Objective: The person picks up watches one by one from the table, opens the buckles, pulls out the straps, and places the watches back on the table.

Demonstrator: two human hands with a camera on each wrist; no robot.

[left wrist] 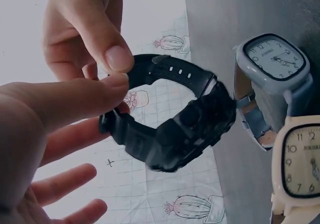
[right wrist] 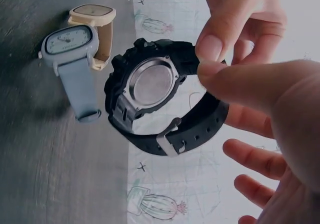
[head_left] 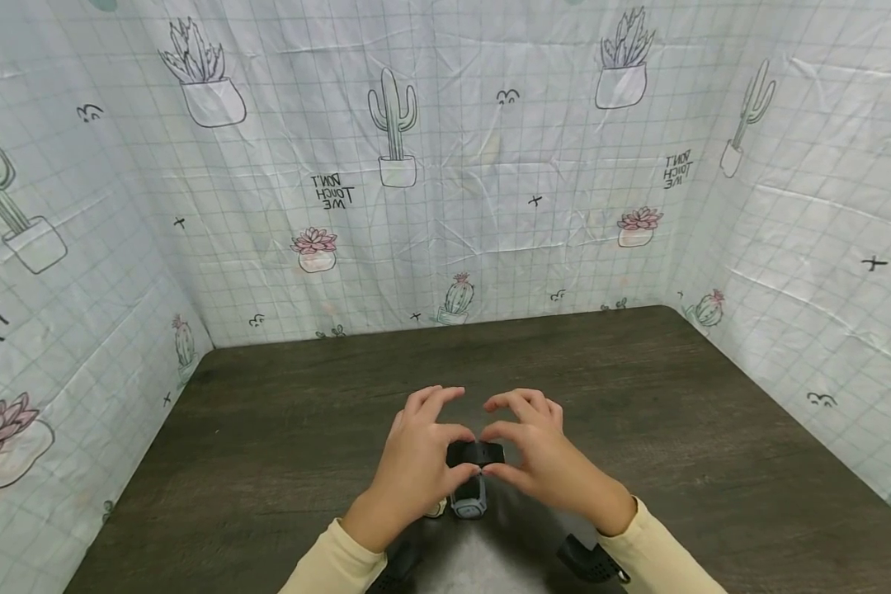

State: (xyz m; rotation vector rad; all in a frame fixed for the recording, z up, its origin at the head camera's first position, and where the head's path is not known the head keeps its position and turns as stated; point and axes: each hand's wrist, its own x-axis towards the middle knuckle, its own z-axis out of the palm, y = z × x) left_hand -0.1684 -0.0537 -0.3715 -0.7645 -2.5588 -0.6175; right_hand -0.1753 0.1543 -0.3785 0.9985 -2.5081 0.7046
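Observation:
Between both hands hangs a black wristwatch (head_left: 483,453), its strap fastened into a loop. In the left wrist view, its chunky black case (left wrist: 195,126) sits at the lower right of that loop. The right wrist view shows its round metal back (right wrist: 151,81) and a silver buckle (right wrist: 167,143). My left hand (head_left: 414,450) pinches the band between thumb and forefinger, other fingers spread. Opposite it, my right hand (head_left: 540,454) pinches the band too, thumb tips almost meeting. Beside the black watch stand a grey-blue square watch (left wrist: 273,61) and a cream square watch (left wrist: 301,159).
A dark wooden table (head_left: 304,396) lies under the hands. White grid-patterned cloth (head_left: 445,124) with cactus prints hangs along its back and sides. Black wrist-worn gear (head_left: 590,559) shows at the right cuff. A pale patch lies at the table's near edge.

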